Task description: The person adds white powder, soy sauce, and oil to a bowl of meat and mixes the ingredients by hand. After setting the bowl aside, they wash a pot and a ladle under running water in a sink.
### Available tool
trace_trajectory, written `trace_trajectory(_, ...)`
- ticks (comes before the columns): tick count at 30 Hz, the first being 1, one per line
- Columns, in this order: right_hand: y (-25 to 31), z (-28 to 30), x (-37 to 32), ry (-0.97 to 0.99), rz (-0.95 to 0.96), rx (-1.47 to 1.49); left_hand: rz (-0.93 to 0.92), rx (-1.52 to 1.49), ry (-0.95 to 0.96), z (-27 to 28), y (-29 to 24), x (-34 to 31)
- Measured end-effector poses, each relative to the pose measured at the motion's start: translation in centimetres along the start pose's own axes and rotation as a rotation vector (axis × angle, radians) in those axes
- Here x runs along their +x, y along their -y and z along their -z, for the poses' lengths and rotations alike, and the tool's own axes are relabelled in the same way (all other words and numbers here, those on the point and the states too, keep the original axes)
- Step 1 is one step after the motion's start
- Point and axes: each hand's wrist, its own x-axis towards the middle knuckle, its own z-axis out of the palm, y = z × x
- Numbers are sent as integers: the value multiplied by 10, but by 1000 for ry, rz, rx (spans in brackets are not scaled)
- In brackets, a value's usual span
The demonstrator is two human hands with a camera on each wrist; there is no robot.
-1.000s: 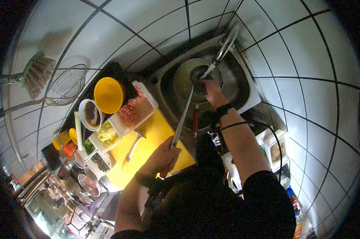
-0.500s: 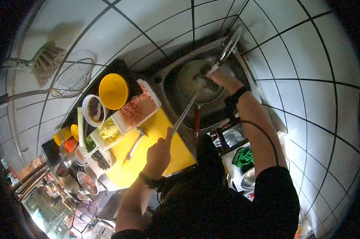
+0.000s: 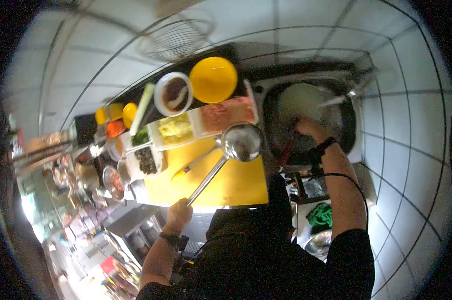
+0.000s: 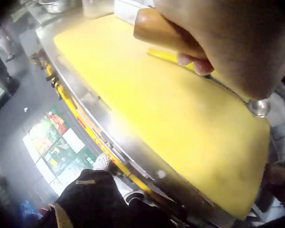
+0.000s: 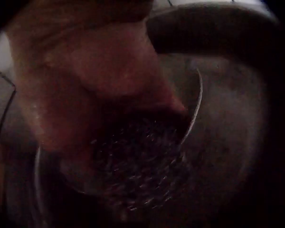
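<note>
My left hand (image 3: 179, 216) grips the long handle of a metal ladle (image 3: 242, 142), whose round bowl is over the yellow cutting board (image 3: 236, 185). In the left wrist view, the handle's wooden end (image 4: 156, 29) sticks out of the fist. My right hand (image 3: 311, 131) is down in the sink (image 3: 355, 135). Its fingers hold a dark, curly metal scourer (image 5: 142, 161), close over a large round pan (image 5: 223, 128). Beneath the ladle, a small spoon with a yellow handle (image 3: 182, 173) lies on the board.
Behind the board stand trays of minced meat (image 3: 226, 116) and yellow chopped food (image 3: 175, 129), a yellow bowl (image 3: 213, 80) and a white bowl (image 3: 161, 97). The faucet (image 3: 353, 92) reaches over the sink. A red handle (image 3: 286, 154) crosses its front edge.
The ladle has come out of the sink and swung left over the board in my left hand. My right hand went up toward the faucet, then back down into the sink. The head view turned left.
</note>
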Motion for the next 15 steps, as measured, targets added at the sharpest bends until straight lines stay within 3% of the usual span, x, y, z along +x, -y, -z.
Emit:
trace_trajectory(1, 7, 0, -5, -117, -101, 697, 84, -33, -5, -2, 9, -12)
trace_trajectory(2, -2, -12, 12, -220, -83, 1106, 175, 25, 31, -1, 10, -21)
trace_trajectory(3, -11, -27, 29, -327, -27, 1508, 87, -20, -127, -7, 19, -33)
trace_trajectory(5, -17, -23, 69, -248, 64, 2127, 118, 11, -260, -14, 28, -55)
trace_trajectory(8, -74, -45, 121, -674, 292, 2072, 309, -51, -340, -23, 44, -103)
trace_trajectory(11, -99, -36, 125, -792, -161, 2247, 454, -127, -449, -17, 48, -126)
trace_trajectory(13, -85, -10, 109, -746, -70, 2172, 698, -137, -520, -20, 64, -139)
trace_trajectory(15, -72, -1, 101, -669, -574, 1845, 766, -207, -614, -13, 76, -139)
